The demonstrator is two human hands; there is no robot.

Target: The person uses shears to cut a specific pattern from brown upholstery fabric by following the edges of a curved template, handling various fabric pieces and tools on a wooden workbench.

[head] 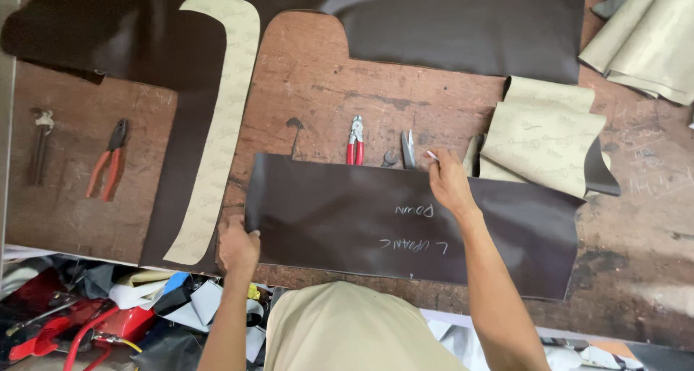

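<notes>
A dark brown leather sheet (347,212) with chalk writing on it lies flat on the worn wooden workbench (318,89). My left hand (237,242) grips the sheet's lower left corner. My right hand (448,181) rests on its upper edge, pinching a small white chalk-like marker (432,155) between the fingertips. Just beyond that edge lie red-handled pliers (355,143) and small scissors (408,148).
A larger dark leather hide (463,24) covers the bench's back. A long beige paper pattern (220,118) lies on a leather strip at left. Orange-handled pliers (108,161) and old pincers (40,143) lie far left. Curled beige sheets (542,132) sit right. Scraps fill the floor below.
</notes>
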